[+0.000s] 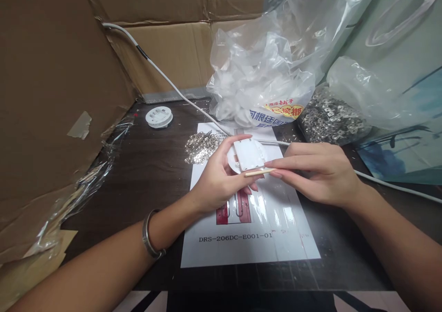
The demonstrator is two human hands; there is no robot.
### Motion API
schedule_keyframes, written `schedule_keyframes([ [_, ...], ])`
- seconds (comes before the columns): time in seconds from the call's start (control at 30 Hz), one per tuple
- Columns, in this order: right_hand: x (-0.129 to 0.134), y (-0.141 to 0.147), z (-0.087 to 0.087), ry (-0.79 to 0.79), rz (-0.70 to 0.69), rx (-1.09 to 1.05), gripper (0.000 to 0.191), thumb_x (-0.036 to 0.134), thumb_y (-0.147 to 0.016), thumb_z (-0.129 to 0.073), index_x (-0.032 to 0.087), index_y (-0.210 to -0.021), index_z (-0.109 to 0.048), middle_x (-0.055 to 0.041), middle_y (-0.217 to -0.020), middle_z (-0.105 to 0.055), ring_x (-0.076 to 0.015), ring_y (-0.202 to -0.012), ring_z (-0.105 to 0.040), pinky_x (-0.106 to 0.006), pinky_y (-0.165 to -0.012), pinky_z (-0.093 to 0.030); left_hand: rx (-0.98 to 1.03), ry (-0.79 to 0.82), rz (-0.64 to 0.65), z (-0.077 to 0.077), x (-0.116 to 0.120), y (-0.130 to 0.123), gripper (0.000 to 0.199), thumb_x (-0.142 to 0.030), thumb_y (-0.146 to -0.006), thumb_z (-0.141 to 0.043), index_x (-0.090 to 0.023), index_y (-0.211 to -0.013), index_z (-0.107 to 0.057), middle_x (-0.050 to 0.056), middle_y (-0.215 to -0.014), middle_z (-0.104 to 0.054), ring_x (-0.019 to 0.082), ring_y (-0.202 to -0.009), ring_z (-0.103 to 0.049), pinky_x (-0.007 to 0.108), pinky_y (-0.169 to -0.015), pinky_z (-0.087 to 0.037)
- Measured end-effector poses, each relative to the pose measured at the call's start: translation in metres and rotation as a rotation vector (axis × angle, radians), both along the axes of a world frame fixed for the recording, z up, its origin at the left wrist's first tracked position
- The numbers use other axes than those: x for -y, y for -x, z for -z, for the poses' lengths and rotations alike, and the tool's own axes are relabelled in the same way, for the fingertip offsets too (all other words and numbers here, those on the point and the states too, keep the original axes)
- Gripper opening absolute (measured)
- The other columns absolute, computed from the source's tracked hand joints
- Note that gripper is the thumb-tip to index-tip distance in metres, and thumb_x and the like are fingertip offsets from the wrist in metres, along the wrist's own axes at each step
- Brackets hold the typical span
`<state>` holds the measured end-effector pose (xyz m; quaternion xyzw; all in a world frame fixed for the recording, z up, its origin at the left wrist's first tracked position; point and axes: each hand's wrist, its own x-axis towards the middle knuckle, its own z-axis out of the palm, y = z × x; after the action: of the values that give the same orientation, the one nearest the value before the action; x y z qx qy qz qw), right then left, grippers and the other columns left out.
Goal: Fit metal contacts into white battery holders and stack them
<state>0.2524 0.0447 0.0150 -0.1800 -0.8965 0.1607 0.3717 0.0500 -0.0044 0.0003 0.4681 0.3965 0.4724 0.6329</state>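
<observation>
My left hand (pixel 218 179) grips a white round plastic part (pixel 249 153) by its edge, over the printed sheet. This part has a raised square middle with small dark spots near its corners. Pinched between the fingers of my right hand (pixel 319 170) is a thin pale stick, wooden-looking (pixel 257 172), lying along the near edge of the part. The stick's far end reaches my left thumb. Behind my left hand lies a pile of small shiny metal pieces (pixel 202 147). Another white round plastic part (pixel 159 117) rests farther back on the left, with slots in its top.
The printed sheet (pixel 207 253) lies on the dark table (pixel 145 164). A clear bag of white parts (pixel 238 79) and a bag of metal pieces (pixel 333 116) stand behind. A white cable (pixel 172 85) crosses the table behind my hands. Cardboard (pixel 51 63) walls the left.
</observation>
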Motion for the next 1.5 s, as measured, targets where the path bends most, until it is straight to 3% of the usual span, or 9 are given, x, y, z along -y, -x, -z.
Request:
schedule_keyframes([
  [0.5, -0.0021, -0.0026, -0.0007, -0.044, 0.005, 0.026, 0.011, 0.012, -0.083, -0.068, 0.012, -0.092, -0.074, -0.0015, -0.067, -0.057, -0.0058, -0.056, -0.051, -0.018, -0.049, -0.038, -0.024, -0.11, 0.044, 0.0047, 0.0015, 0.0019, 0.061, -0.024, -0.073, -0.078, -0.03, -0.122, -0.042, -0.001, -0.082, -0.065, 0.015, -0.06, -0.066, 0.027, -0.056, -0.057],
  [0.63, -0.0028, -0.0037, -0.0013, -0.031, 0.01, 0.029, 0.01, 0.015, -0.083, -0.068, 0.014, -0.092, -0.073, -0.001, -0.066, -0.057, -0.0069, -0.055, -0.051, -0.02, -0.048, -0.039, -0.019, -0.097, 0.068, 0.0027, 0.0029, 0.0046, 0.048, -0.036, -0.085, -0.064, -0.029, -0.126, -0.04, 0.001, -0.072, -0.065, 0.017, -0.056, -0.065, 0.028, -0.052, -0.054],
  [0.73, -0.003, -0.0037, -0.0016, -0.038, 0.015, 0.038, 0.01, 0.017, -0.084, -0.068, 0.015, -0.092, -0.073, -0.0007, -0.066, -0.057, -0.0069, -0.054, -0.051, -0.02, -0.048, -0.038, -0.021, -0.052, 0.042, 0.0019, 0.0033, 0.006, 0.041, -0.035, -0.089, -0.058, -0.029, -0.126, -0.041, -0.002, -0.063, -0.061, 0.015, -0.049, -0.062, 0.026, -0.049, -0.052],
  [1.5, -0.0023, -0.0035, -0.0024, -0.034, 0.034, 0.027, 0.008, 0.016, -0.085, -0.066, 0.017, -0.088, -0.073, -0.0011, -0.065, -0.058, -0.0073, -0.054, -0.052, -0.02, -0.048, -0.038, 0.096, 0.019, 0.132, 0.0043, -0.0006, 0.0056, 0.046, -0.027, -0.087, -0.051, -0.026, -0.13, -0.033, 0.001, -0.069, -0.064, 0.017, -0.05, -0.063, 0.028, -0.045, -0.053],
])
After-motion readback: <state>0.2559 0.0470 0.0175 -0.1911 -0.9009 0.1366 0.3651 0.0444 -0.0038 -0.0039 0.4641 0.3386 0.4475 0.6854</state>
